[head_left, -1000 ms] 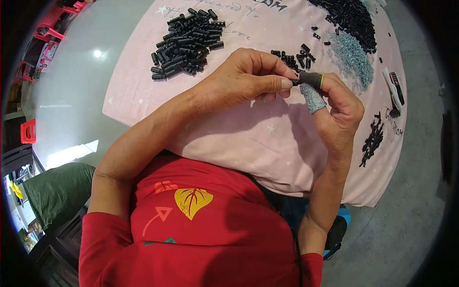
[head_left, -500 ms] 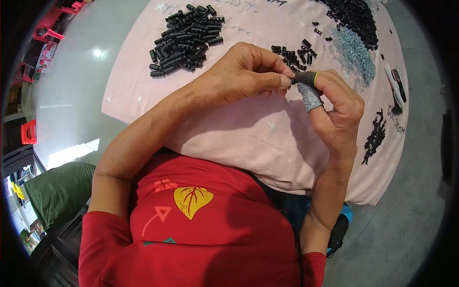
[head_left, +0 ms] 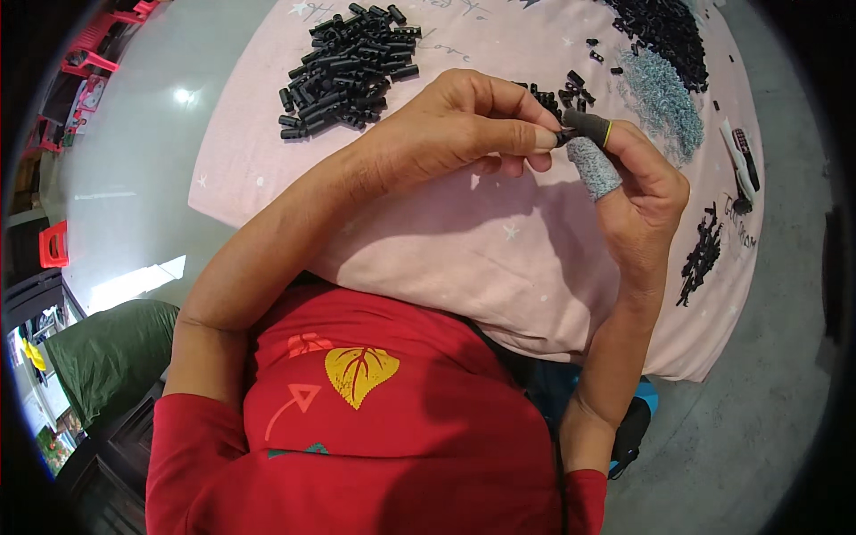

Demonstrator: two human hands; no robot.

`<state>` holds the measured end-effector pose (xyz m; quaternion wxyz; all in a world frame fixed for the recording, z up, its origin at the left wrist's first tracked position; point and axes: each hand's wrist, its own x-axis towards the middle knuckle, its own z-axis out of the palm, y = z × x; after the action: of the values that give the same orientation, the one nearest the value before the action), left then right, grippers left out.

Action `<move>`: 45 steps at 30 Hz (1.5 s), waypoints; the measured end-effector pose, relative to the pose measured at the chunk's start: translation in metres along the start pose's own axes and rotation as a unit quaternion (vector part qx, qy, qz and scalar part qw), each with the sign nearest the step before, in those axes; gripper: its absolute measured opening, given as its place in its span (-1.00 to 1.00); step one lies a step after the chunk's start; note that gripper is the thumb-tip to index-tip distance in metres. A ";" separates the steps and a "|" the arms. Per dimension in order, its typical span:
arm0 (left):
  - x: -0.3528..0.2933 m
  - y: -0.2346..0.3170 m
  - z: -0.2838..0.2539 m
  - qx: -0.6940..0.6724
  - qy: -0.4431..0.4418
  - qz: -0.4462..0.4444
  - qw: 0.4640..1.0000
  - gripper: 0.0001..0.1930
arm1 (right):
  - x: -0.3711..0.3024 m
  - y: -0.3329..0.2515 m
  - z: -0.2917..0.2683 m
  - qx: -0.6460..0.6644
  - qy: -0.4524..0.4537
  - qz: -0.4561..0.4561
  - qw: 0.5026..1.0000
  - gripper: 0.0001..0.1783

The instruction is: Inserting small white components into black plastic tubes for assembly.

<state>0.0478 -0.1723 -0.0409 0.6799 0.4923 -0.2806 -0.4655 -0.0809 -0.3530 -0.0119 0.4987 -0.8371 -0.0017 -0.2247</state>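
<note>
Between thumb and fingertips, my left hand [head_left: 473, 125] pinches a small black plastic part [head_left: 562, 138], mostly hidden by the fingers. My right hand [head_left: 629, 174] meets it from the other side, its thumb and forefinger closed on the same part. That thumb wears a grey knitted finger sleeve [head_left: 593, 168], and a dark sleeve [head_left: 585, 127] covers the forefinger. Just beyond the hands lies a loose group of small black pieces [head_left: 575, 89]. A heap of black cylindrical parts [head_left: 348, 71] sits to the left of them.
The pink cloth [head_left: 428, 241] covers the work surface. At the far right are a large pile of tiny black pieces [head_left: 660, 36] and a pile of small silvery pieces [head_left: 664, 102]. Thin black pieces [head_left: 702, 254] lie at the right, near a black-handled tool [head_left: 744, 160].
Both hands have shifted slightly right, still together on the small part. My right thumb has straightened and tilted toward the left fingertips.
</note>
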 end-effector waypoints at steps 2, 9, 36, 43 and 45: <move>0.000 0.001 0.000 -0.019 0.002 -0.006 1.000 -0.78 | 0.001 0.000 0.001 -0.004 -0.012 -0.005 1.000 -0.80; 0.003 0.002 -0.001 -0.087 0.008 -0.065 0.994 -0.75 | 0.000 0.008 0.009 -0.017 0.008 -0.041 0.999 -0.73; 0.005 -0.002 0.000 -0.110 -0.006 -0.067 0.992 -0.73 | 0.004 0.006 0.020 -0.213 0.049 -0.178 0.960 -0.61; 0.005 -0.001 0.001 -0.110 0.007 -0.066 0.992 -0.73 | 0.006 0.005 0.023 -0.267 0.045 -0.175 0.947 -0.60; 0.005 -0.002 0.000 -0.105 0.006 -0.061 0.993 -0.72 | 0.005 0.004 0.025 -0.263 0.049 -0.171 0.948 -0.62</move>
<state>0.0488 -0.1773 -0.0435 0.6998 0.4377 -0.1955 -0.5296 -0.0663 -0.3355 -0.0230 0.2147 -0.9136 -0.0613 -0.3397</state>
